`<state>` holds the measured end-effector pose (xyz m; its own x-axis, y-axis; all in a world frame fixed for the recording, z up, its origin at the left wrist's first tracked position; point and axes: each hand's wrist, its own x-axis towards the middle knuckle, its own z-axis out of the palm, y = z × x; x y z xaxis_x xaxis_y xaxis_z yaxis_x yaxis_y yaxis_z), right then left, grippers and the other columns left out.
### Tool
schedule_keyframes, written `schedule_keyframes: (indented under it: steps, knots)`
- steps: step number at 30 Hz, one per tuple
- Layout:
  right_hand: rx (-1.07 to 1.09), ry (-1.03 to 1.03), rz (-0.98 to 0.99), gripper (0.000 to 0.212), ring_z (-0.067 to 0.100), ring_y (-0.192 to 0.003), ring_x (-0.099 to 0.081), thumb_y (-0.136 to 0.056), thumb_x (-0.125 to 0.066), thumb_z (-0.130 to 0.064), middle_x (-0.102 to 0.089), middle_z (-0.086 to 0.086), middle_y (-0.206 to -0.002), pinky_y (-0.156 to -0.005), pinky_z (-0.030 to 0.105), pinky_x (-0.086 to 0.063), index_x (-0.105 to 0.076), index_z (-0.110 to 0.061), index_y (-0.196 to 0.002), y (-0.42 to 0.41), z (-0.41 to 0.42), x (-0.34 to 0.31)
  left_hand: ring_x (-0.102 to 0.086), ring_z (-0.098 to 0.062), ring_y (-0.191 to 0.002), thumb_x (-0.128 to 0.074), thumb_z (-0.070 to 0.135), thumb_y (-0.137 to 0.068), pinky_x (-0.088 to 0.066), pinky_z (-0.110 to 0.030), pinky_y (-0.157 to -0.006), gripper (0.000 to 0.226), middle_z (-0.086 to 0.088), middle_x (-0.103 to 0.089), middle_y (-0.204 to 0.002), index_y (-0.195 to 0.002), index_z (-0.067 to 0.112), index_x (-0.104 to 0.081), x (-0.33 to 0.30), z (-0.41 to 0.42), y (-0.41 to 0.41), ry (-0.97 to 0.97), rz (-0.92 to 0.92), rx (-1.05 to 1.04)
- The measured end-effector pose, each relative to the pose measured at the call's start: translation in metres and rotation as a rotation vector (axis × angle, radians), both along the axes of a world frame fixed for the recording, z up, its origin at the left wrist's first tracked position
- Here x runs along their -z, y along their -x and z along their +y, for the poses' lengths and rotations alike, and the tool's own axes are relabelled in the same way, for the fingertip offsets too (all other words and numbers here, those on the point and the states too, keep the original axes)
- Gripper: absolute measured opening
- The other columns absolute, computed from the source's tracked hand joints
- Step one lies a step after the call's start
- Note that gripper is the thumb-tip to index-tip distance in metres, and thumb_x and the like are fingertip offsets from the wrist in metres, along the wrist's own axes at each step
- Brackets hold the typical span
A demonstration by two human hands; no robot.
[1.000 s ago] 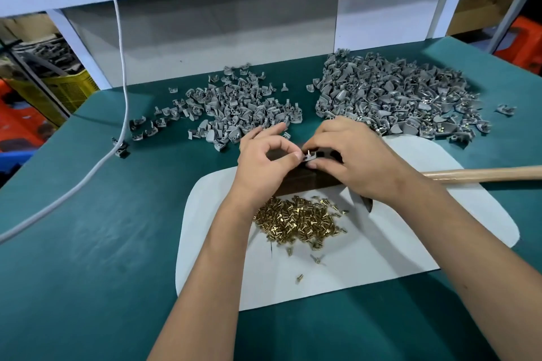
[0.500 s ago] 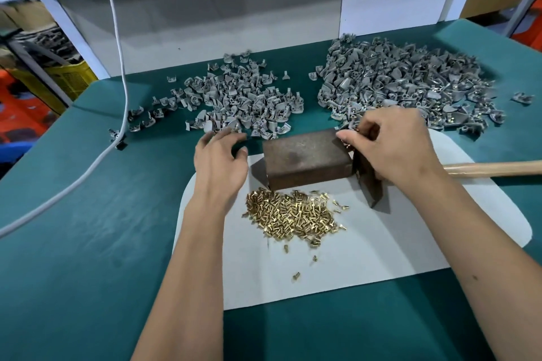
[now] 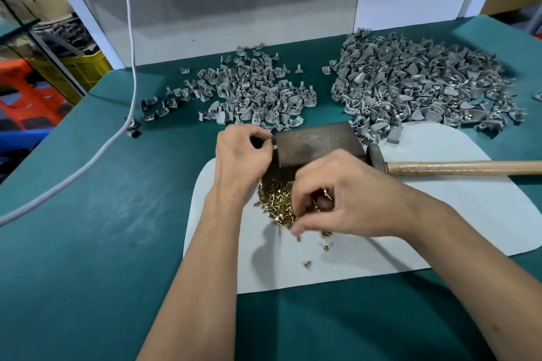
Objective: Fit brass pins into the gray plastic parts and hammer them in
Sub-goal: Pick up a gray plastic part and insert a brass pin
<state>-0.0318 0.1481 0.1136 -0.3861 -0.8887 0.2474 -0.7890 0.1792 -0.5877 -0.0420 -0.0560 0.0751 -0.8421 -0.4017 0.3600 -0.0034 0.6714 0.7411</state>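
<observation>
Right hand fingers curled over shiny brass pins, rusty block

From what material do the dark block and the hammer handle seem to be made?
The block looks like iron or steel: dark brown, dull, with a mottled, rust-like surface and sharp straight edges. The hammer handle looks like pale wood, smooth and perhaps lightly varnished: it is tan with faint grain lines along its length.

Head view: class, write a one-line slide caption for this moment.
Right hand picks from the brass pins while the left hand holds a gray part beside the metal block.
</observation>
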Motion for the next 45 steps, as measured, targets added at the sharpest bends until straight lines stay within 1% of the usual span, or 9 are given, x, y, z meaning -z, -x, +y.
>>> schedule_keyframes:
  steps: [6,13,17,23,25,29,33,39,45]
  knots:
    - [-0.084,-0.317,-0.197,0.024,0.013,-0.071,-0.062,-0.07,-0.087,-0.05,-0.068,-0.007,-0.078,-0.062,0.035,-0.049,-0.075,-0.037,-0.087,-0.004,0.003,0.005,-0.051,0.0,-0.049,-0.076,0.023,-0.08,-0.038,-0.013,-0.053,0.024,0.012,-0.059,-0.051,-0.058,0.017,-0.066,-0.005,-0.006,0.003,-0.072,0.092,-0.138]
    - [-0.053,-0.378,-0.129,0.015,0.01,-0.073,-0.063,-0.076,-0.083,-0.04,-0.068,-0.008,-0.078,-0.066,0.04,-0.051,-0.073,-0.039,-0.087,-0.012,-0.004,0.004,-0.075,-0.024,-0.066,-0.08,0.008,-0.084,-0.064,-0.043,-0.067,0.022,-0.014,-0.071,-0.071,-0.094,0.008,-0.061,-0.005,-0.003,0.002,-0.365,0.208,0.023]
    - [-0.02,-0.348,-0.134,0.007,0.009,-0.076,-0.065,-0.084,-0.081,-0.028,-0.068,-0.01,-0.081,-0.071,0.041,-0.053,-0.074,-0.03,-0.086,-0.01,-0.005,0.005,-0.071,-0.025,-0.06,-0.08,-0.001,-0.084,-0.061,-0.036,-0.062,0.01,-0.011,-0.072,-0.069,-0.09,0.001,-0.071,-0.008,0.0,0.002,-0.536,0.282,0.083]
    - [0.104,-0.045,-0.164,0.007,0.008,-0.078,-0.06,-0.093,-0.073,-0.015,-0.063,-0.009,-0.084,-0.069,0.018,-0.045,-0.069,-0.018,-0.088,-0.001,0.001,-0.002,-0.068,-0.022,-0.066,-0.07,-0.002,-0.092,-0.057,-0.029,-0.066,0.004,-0.016,-0.076,-0.085,-0.091,-0.005,-0.073,-0.011,0.002,0.001,-0.738,0.304,0.166]
    - [0.174,0.081,-0.277,0.008,0.009,-0.066,-0.063,-0.096,-0.069,-0.01,-0.065,-0.005,-0.081,-0.061,0.022,-0.049,-0.066,-0.014,-0.089,0.0,0.002,-0.002,-0.067,-0.022,-0.067,-0.067,-0.001,-0.094,-0.056,-0.026,-0.065,0.007,-0.017,-0.077,-0.092,-0.09,-0.001,-0.073,-0.014,0.001,-0.001,-0.826,0.31,0.233]
    - [0.261,0.339,-0.411,0.008,0.026,-0.054,-0.067,-0.096,-0.066,-0.001,-0.066,0.011,-0.074,-0.056,0.052,-0.056,-0.063,-0.005,-0.089,0.0,-0.001,0.002,-0.068,-0.021,-0.066,-0.076,0.006,-0.086,-0.055,-0.024,-0.062,0.007,-0.014,-0.077,-0.09,-0.085,0.012,-0.079,-0.019,0.005,-0.004,-0.898,0.312,0.355]
    - [0.305,0.52,-0.462,0.007,0.021,-0.061,-0.065,-0.094,-0.066,0.003,-0.064,0.013,-0.075,-0.057,0.033,-0.058,-0.063,-0.003,-0.092,0.003,-0.004,0.005,-0.063,-0.015,-0.056,-0.083,0.013,-0.079,-0.05,-0.021,-0.053,0.009,-0.01,-0.076,-0.082,-0.087,0.011,-0.078,-0.022,0.017,-0.004,-0.888,0.271,0.412]
    - [0.497,0.634,-0.335,0.016,0.023,-0.066,-0.066,-0.095,-0.065,0.002,-0.069,0.003,-0.082,-0.058,0.033,-0.057,-0.071,-0.012,-0.1,0.015,0.001,0.009,-0.066,-0.019,-0.076,-0.055,-0.004,-0.099,-0.057,-0.027,-0.074,0.02,-0.015,-0.074,-0.104,-0.11,0.0,-0.071,-0.025,0.027,-0.006,-0.933,0.152,0.558]
    - [0.624,0.665,-0.268,0.023,0.012,-0.069,-0.07,-0.094,-0.066,0.001,-0.073,-0.012,-0.083,-0.06,0.024,-0.056,-0.075,-0.019,-0.1,0.022,0.006,0.009,-0.073,-0.02,-0.082,-0.055,-0.014,-0.094,-0.061,-0.025,-0.079,0.032,-0.017,-0.076,-0.107,-0.116,0.002,-0.072,-0.026,0.037,-0.008,-0.968,0.105,0.621]
